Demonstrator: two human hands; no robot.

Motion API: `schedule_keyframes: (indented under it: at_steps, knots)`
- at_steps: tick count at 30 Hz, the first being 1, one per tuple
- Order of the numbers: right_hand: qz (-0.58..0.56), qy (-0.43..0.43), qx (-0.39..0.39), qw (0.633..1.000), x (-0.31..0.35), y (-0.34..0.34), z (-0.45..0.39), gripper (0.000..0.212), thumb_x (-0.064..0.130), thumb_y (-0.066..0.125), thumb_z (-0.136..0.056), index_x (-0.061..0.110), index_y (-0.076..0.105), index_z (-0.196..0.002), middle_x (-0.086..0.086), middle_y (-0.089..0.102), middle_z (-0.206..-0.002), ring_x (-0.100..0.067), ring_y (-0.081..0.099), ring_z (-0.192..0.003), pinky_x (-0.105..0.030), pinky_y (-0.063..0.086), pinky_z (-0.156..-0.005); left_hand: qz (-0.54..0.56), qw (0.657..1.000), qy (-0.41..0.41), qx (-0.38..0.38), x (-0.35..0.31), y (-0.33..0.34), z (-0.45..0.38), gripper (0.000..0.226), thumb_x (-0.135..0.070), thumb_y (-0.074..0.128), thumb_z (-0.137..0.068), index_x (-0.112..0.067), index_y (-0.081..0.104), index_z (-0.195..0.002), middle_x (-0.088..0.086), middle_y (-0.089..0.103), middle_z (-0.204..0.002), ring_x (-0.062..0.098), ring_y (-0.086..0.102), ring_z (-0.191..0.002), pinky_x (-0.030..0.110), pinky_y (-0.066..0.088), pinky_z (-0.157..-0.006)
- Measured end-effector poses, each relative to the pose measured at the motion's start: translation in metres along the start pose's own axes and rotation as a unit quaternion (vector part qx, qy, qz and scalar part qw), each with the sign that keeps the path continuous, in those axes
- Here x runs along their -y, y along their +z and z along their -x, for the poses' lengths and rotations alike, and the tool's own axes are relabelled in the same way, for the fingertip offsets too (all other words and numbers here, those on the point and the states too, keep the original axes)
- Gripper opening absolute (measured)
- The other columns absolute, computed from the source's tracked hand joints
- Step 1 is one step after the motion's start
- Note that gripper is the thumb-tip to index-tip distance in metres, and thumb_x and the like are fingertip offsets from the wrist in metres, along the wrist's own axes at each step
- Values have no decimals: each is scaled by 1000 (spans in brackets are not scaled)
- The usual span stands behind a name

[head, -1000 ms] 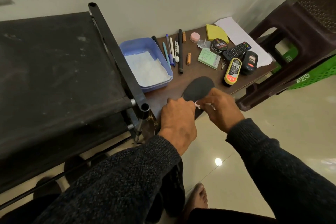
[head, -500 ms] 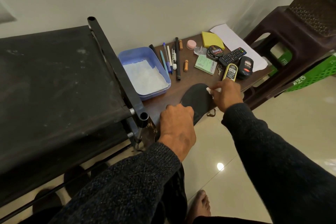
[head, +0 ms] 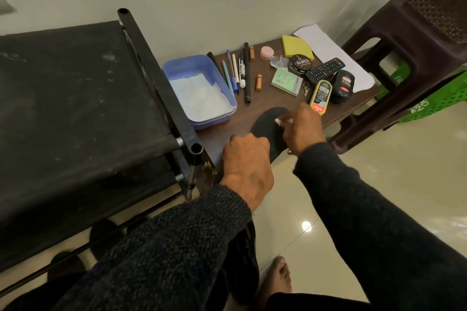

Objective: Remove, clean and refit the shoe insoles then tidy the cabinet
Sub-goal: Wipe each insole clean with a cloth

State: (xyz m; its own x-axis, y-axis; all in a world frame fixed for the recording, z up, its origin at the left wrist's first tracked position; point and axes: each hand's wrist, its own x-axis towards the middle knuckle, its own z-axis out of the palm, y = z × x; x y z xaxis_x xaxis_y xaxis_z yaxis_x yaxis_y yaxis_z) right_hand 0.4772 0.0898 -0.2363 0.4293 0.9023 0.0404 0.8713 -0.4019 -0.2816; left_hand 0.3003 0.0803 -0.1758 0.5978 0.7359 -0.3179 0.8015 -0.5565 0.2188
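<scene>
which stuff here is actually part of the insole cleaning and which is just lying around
In use:
black insole
white wipe pinched in the right hand
left hand holding the insole down
blue tub of white tissue, probably

Lying about:
pens
remote
yellow notepad
pink jar
keys

Two forearms in long dark charcoal knit sleeves: left sleeve (head: pixel 177 242) coarse, flecked grey with faint blue. Right sleeve (head: pixel 374 222) smoother, darker, same knit. Ribbed cuffs end at wrists. Left hand (head: pixel 249 164) and right hand (head: pixel 302 129) bare, no gloves. Bare foot (head: pixel 279 275) on floor tiles. Dark trouser fabric (head: pixel 316 302) at bottom edge.
</scene>
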Motion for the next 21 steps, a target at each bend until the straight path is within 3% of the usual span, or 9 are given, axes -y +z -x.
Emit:
schedule_keyframes:
  at_steps: [3,6,10,13,15,17,19,20,21]
  knots:
    - [-22,50,-10,998,12,1,-38,16,5,68,-92,6,76,-106,-18,65,-114,-32,61,-109,-42,54,-90,-7,1000,2,5,-2,2,0,38,-21,64,-93,-16,53,-129,11,56,-126,29,55,-116,34,45,-82]
    - [-11,76,-38,996,24,7,-43,16,5,69,-92,4,75,-107,-20,58,-120,-36,57,-113,-40,51,-91,-21,1000,15,9,-5,2,0,38,-21,63,-93,-17,52,-129,12,55,-127,30,54,-116,34,45,-85]
    - [-39,19,36,998,38,6,5,18,11,66,-96,12,75,-112,-8,62,-115,-18,58,-104,-25,42,-82,-9,999,10,30,-12,2,-2,41,-22,63,-94,-17,52,-132,12,55,-130,32,53,-119,37,47,-90]
    - [-222,44,36,973,35,-24,32,13,15,70,-94,16,78,-104,5,70,-106,-10,63,-99,-28,52,-88,34,999,-5,13,-11,8,-7,38,-22,63,-94,-17,53,-131,12,55,-130,33,48,-123,39,47,-92]
    - [-420,107,-29,901,31,-60,24,14,14,71,-93,19,76,-105,5,70,-108,-10,66,-102,-35,58,-93,67,997,-18,-16,-6,12,-11,33,-25,63,-95,-17,55,-126,12,56,-128,33,45,-125,40,47,-93]
    - [-621,136,-89,767,29,-101,-12,14,9,73,-90,12,73,-104,-5,72,-110,-19,70,-103,-37,60,-91,82,995,-25,-47,-3,15,-14,32,-33,65,-96,-16,57,-122,11,58,-127,32,45,-126,40,45,-99]
    - [-759,135,-97,629,24,-134,-67,20,-3,73,-87,-1,69,-107,-16,71,-104,-27,70,-95,-39,61,-88,95,994,-26,-42,-3,15,-16,38,-40,67,-94,-16,58,-122,11,57,-128,31,45,-127,41,41,-105]
    - [-788,133,-84,595,22,-144,-94,25,-9,70,-86,-5,67,-110,-19,69,-99,-29,69,-92,-40,61,-86,91,995,-25,-30,-2,13,-16,42,-43,68,-92,-16,57,-123,12,56,-131,31,44,-128,41,39,-108]
    - [-790,139,-64,593,22,-151,-115,29,-13,68,-84,-7,66,-113,-21,67,-95,-30,67,-91,-40,62,-82,83,996,-26,-11,-1,10,-17,50,-45,71,-89,-16,56,-127,12,52,-135,32,41,-130,42,38,-109]
